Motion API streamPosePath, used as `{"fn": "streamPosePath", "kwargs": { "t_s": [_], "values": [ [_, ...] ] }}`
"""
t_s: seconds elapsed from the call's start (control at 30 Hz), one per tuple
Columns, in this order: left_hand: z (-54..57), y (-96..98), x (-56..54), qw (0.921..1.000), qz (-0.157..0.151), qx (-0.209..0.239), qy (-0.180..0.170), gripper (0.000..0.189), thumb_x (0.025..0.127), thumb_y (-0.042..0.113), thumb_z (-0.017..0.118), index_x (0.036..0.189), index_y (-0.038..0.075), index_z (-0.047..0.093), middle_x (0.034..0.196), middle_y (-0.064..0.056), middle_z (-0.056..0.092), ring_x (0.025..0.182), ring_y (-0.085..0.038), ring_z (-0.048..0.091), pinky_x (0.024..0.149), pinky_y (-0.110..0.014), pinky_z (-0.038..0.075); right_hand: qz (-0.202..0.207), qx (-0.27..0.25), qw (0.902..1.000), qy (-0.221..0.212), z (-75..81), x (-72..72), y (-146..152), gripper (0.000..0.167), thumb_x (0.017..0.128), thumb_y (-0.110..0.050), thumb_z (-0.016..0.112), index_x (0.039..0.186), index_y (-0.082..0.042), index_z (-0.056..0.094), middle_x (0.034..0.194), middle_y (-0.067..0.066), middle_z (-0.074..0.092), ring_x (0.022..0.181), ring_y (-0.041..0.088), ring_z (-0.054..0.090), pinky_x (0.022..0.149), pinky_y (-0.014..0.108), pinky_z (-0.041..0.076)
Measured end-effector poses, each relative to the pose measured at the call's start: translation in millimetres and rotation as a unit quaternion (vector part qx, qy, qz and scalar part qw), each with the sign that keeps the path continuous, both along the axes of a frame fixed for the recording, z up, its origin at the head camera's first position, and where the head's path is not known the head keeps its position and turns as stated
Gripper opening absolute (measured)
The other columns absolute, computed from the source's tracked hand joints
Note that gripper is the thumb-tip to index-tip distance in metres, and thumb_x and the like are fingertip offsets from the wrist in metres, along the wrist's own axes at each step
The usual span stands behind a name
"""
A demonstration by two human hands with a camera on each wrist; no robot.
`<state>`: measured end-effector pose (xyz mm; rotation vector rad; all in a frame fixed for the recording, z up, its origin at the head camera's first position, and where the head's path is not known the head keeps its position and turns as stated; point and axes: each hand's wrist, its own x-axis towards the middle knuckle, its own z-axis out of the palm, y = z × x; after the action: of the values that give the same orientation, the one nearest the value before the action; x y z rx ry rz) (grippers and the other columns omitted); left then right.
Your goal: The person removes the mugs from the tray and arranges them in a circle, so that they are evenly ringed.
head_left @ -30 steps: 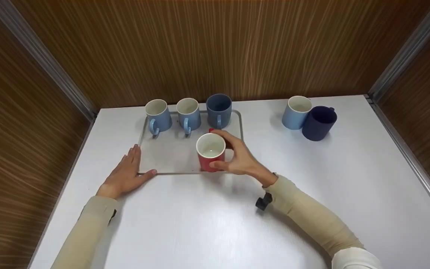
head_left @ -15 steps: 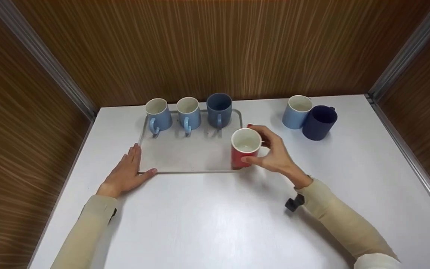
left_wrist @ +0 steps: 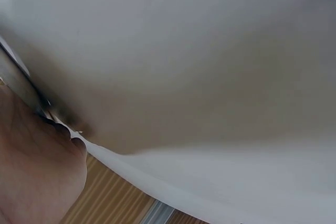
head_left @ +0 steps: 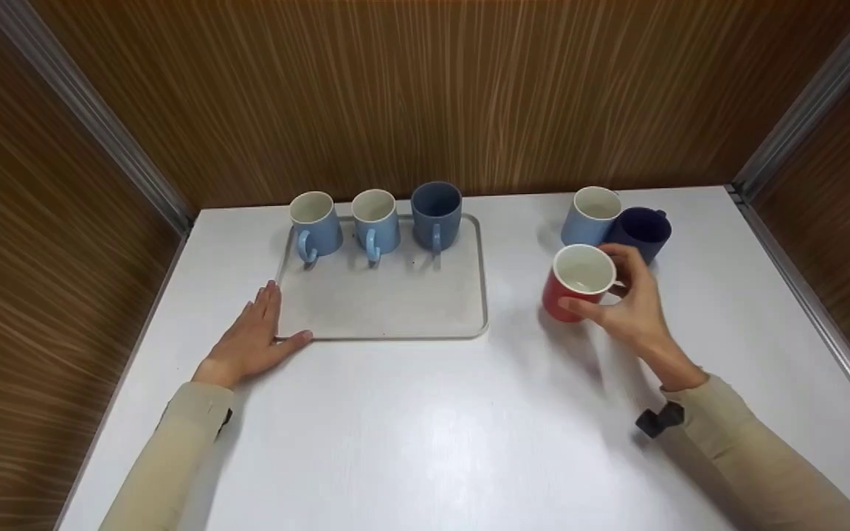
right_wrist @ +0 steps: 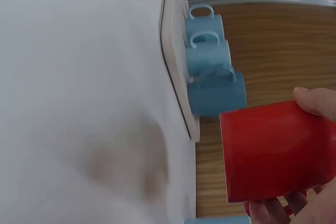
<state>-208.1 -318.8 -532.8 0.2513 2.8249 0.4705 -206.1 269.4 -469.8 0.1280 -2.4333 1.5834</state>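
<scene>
My right hand [head_left: 628, 302] grips a red mug [head_left: 569, 301] with a white inside, thumb on the near side and fingers round the back. In the right wrist view the red mug [right_wrist: 278, 150] hangs above the white surface, its base apart from it. At the tray's front left corner, my left hand [head_left: 248, 345] rests with straight fingers along the edge of the grey tray [head_left: 381, 302]. Two light blue mugs [head_left: 325, 237] [head_left: 384, 236] and a darker blue mug [head_left: 446, 231] stand in a row along the tray's back.
Behind the held mug, a light blue mug [head_left: 581, 227] and a dark navy mug [head_left: 643, 232] stand close together on the white table [head_left: 410, 428]. Wood-grain panels [head_left: 425, 96] close off the back and both sides.
My right hand has carried the red mug rightward, from over the tray's front right part to over the table right of it. The left hand stays in place.
</scene>
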Motion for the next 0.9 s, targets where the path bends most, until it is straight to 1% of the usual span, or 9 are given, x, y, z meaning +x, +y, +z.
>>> {"fn": "streamPosePath", "kwargs": {
  "t_s": [0.13,0.3,0.37,0.53,0.63,0.77,0.9],
  "values": [
    [-0.5,-0.4,-1.1,1.0,-0.002,-0.001,0.002,0.121,0.098,0.084,0.042,0.169,-0.003,-0.003,0.179,-0.022,-0.006,0.167,-0.041,-0.002,0.136,-0.056,0.006,-0.035,0.016,0.9991,-0.019,-1.8,3.4,17.1,0.088,0.074,-0.011,0.1,0.146,-0.005,0.051,0.132,0.014,0.064,0.115,0.02,0.059,0.088,0.015,0.051],
    [0.5,-1.1,-0.6,1.0,-0.002,0.0,0.001,0.121,0.099,0.083,0.042,0.169,-0.003,-0.004,0.179,-0.022,-0.006,0.167,-0.042,-0.003,0.136,-0.057,0.006,-0.072,0.031,0.996,-0.043,-8.2,4.8,34.1,0.09,0.076,-0.017,0.099,0.149,-0.006,0.048,0.137,0.011,0.06,0.118,0.017,0.056,0.09,0.014,0.05],
    [0.9,-1.0,0.4,1.0,0.0,0.0,-0.002,0.121,0.099,0.083,0.042,0.169,-0.003,-0.005,0.179,-0.022,-0.007,0.166,-0.042,-0.003,0.136,-0.057,0.005,-0.085,0.033,0.9946,-0.051,-11.3,5.2,39.7,0.09,0.077,-0.018,0.099,0.149,-0.005,0.047,0.136,0.011,0.059,0.117,0.016,0.055,0.09,0.014,0.05],
    [2.4,0.6,1.1,1.0,0.002,-0.002,-0.006,0.121,0.098,0.084,0.041,0.169,-0.003,-0.006,0.179,-0.023,-0.007,0.166,-0.044,-0.003,0.135,-0.058,0.005,-0.115,0.033,0.9899,-0.076,-16.3,5.0,52.2,0.091,0.077,-0.016,0.099,0.149,-0.005,0.044,0.136,0.011,0.057,0.119,0.015,0.054,0.093,0.019,0.052],
    [2.4,1.3,0.3,1.0,0.001,-0.002,-0.005,0.121,0.098,0.084,0.041,0.169,-0.002,-0.005,0.179,-0.023,-0.006,0.166,-0.044,-0.002,0.135,-0.058,0.005,-0.133,0.039,0.9856,-0.097,-19.4,4.0,59.8,0.092,0.077,-0.018,0.099,0.149,-0.006,0.043,0.139,0.01,0.055,0.123,0.017,0.053,0.095,0.018,0.051],
    [1.6,1.0,-0.2,1.0,0.001,-0.003,-0.003,0.121,0.098,0.084,0.041,0.169,-0.003,-0.004,0.179,-0.023,-0.006,0.166,-0.043,-0.002,0.135,-0.058,0.006,-0.149,0.037,0.9814,-0.115,-22.3,1.0,66.5,0.093,0.078,-0.02,0.098,0.15,-0.008,0.041,0.14,0.011,0.053,0.127,0.021,0.052,0.094,0.017,0.05],
    [1.3,-0.1,0.2,1.0,0.002,-0.002,-0.001,0.121,0.098,0.084,0.042,0.169,-0.003,-0.004,0.179,-0.022,-0.006,0.166,-0.042,-0.002,0.135,-0.058,0.006,-0.157,0.043,0.9783,-0.129,-23.3,-3.5,70.0,0.095,0.079,-0.025,0.098,0.152,-0.008,0.039,0.143,0.013,0.051,0.129,0.025,0.053,0.097,0.022,0.05]
  ]
}}
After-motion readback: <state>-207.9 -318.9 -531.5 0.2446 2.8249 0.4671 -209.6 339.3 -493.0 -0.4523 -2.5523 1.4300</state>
